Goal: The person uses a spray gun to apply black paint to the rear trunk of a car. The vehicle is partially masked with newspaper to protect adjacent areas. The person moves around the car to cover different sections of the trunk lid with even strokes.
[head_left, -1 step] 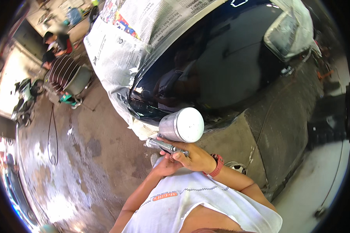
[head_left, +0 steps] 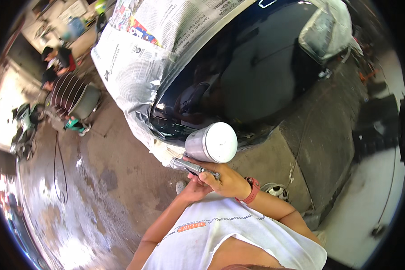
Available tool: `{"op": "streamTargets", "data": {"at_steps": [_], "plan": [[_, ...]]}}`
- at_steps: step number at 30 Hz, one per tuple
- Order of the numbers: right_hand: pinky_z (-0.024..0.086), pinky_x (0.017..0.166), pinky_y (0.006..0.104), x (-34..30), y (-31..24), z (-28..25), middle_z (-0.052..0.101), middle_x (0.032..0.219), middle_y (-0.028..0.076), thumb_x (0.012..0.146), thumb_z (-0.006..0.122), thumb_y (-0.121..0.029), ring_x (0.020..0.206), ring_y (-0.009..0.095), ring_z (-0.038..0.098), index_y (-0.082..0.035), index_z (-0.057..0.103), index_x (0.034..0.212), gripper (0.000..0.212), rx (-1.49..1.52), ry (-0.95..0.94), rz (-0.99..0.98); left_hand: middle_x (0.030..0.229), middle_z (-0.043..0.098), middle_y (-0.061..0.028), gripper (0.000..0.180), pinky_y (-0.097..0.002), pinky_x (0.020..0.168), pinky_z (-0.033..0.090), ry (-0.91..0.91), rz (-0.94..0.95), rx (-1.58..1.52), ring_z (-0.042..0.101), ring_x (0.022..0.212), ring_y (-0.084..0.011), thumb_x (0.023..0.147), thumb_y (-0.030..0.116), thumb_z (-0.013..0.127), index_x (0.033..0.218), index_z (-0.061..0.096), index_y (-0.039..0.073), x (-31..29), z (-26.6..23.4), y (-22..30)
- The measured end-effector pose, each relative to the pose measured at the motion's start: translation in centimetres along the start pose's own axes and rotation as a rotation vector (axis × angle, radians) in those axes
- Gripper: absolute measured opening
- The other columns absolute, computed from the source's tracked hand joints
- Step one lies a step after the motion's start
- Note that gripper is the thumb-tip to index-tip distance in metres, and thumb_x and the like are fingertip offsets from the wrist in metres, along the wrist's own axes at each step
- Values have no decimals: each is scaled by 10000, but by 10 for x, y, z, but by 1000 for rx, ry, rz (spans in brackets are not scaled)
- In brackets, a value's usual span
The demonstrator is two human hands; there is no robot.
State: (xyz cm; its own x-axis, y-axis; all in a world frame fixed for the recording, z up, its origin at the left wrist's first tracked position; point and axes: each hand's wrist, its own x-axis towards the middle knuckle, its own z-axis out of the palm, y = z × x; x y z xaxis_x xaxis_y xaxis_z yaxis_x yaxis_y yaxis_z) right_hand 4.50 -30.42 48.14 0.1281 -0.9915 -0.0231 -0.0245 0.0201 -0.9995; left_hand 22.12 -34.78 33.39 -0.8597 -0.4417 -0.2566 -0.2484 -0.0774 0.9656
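Clock directions taken from your hands, 12 toward the top.

Far left, between 9 and 10 o'clock: a motorbike (head_left: 24, 135) on the floor (head_left: 130, 193), near the wall. At 9, a thin hose (head_left: 65, 180) lies in a long loop on the floor. At 10, two other people bent low; the nearer wears a striped shirt (head_left: 68, 92), with a grey tub (head_left: 87, 103) just beside. At 11, newspaper (head_left: 137, 67) covers the car's surface along the edge of the dark panel.

Center: you have the metal spray gun (head_left: 184, 164) just below the panel's near edge, nozzle toward 10. Your left hand (head_left: 195, 191) is under the gun; its fingers are partly hidden, cannot tell how far they close. The gun's cup (head_left: 211, 142), silver with a white end, sits at about 12, tilted. Your right hand (head_left: 225, 181) holds the gun, fingers bent around it below the cup, thumb along its near side. Red watch (head_left: 252, 190) on that wrist.

Right: glossy dark car panel (head_left: 261, 81) at 1 o'clock, reflections across it. Silver wheel (head_left: 275, 191) at 3, near your right forearm.
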Motion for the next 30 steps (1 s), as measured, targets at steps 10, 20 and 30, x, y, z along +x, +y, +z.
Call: {"op": "streamTargets", "data": {"at_steps": [10, 20, 30], "plan": [[530, 770, 268, 16, -18, 116, 687, 1018, 77, 1072, 514, -337, 898, 124, 628, 49, 579, 1373, 494, 73, 639, 96, 979, 663, -8, 134, -308, 934, 488, -495, 232, -425, 610, 959, -125, 919, -46, 704, 1000, 635, 36, -19, -66, -4], [531, 759, 303, 22, -82, 143, 706, 1025, 89, 1101, 404, -434, 910, 164, 669, 37, 628, 1303, 560, -353, 1016, -39, 930, 543, 68, 151, -264, 842, 428, -721, 415, -617, 498, 909, -44, 985, 134, 717, 928, 601, 55, -17, -55, 77], [512, 751, 280, 45, -106, 143, 708, 1025, 87, 1097, 381, -480, 896, 158, 661, 15, 549, 1446, 629, -293, 934, -1, 981, 558, 69, 148, -257, 872, 451, -775, 373, -732, 524, 956, -27, 1022, 139, 674, 928, 602, 52, -13, -54, 82]]}}
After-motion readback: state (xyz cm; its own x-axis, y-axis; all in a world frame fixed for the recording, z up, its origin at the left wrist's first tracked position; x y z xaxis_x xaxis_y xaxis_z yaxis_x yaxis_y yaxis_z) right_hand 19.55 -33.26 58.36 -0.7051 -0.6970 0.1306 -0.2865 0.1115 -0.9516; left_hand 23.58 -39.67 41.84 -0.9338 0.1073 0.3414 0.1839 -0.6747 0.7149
